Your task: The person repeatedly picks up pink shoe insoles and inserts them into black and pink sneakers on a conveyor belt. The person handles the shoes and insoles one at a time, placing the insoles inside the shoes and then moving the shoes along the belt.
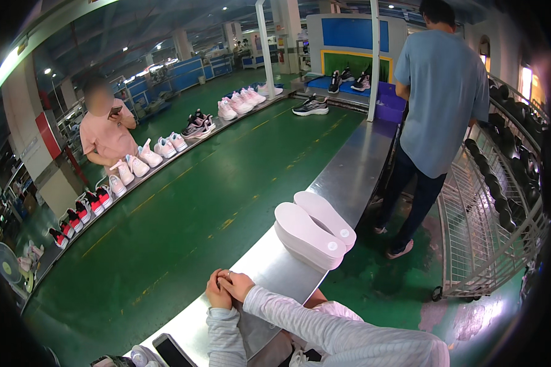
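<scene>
My left hand (218, 292) and my right hand (237, 285) rest together at the edge of the metal ledge (260, 263). Their fingers are curled and pressed against each other, and I see nothing held between them. To their right on the ledge stand pale pink shoe soles (309, 219), piled in two side-by-side stacks, each with a small round white mark near the heel. Neither hand touches them. By my left forearm, at the lower edge, lies a dark-screened phone (172, 350).
A green conveyor belt (226, 202) runs beyond the ledge, carrying a black shoe (311, 106). White and pink shoes (148, 154) line its far rail, where a person (109, 131) holds a phone. At right, another person (441, 98) stands beside a wire rack cart (490, 226).
</scene>
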{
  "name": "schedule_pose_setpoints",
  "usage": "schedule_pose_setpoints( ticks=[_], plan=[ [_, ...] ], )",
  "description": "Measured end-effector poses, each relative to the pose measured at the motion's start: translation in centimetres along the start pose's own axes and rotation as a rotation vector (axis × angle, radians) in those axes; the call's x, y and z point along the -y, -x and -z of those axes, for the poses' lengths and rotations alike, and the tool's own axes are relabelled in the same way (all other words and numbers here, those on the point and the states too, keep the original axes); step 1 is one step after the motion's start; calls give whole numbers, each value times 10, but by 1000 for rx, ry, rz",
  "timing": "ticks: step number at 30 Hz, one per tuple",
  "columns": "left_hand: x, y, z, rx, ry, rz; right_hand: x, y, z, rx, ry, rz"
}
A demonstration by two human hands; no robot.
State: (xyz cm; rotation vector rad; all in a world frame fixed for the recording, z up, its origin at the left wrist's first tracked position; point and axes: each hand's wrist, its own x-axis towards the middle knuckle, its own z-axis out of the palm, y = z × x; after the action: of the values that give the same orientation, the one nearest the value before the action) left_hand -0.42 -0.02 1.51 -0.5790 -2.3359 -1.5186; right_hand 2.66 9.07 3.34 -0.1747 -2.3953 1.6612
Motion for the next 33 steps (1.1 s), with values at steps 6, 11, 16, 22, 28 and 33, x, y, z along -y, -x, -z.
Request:
schedule_pose_setpoints(
  ticks=[6,11,16,22,28,33],
  plan=[
    [-16,0,-1,-26,54,28,-18,-4,-8,13,119,-64],
    [2,1,-6,-25,47,6,-5,2,1,50,101,-11],
    [0,3,2,-18,32,46,-6,2,-7,20,126,59],
    [-17,2,-1,9,9,71,-6,3,3,-50,68,62],
    [-16,3,0,-41,31,81,-11,2,-1,-74,79,98],
    [-13,4,-1,-26,22,23,-2,4,3,-62,47,104]
  ],
)
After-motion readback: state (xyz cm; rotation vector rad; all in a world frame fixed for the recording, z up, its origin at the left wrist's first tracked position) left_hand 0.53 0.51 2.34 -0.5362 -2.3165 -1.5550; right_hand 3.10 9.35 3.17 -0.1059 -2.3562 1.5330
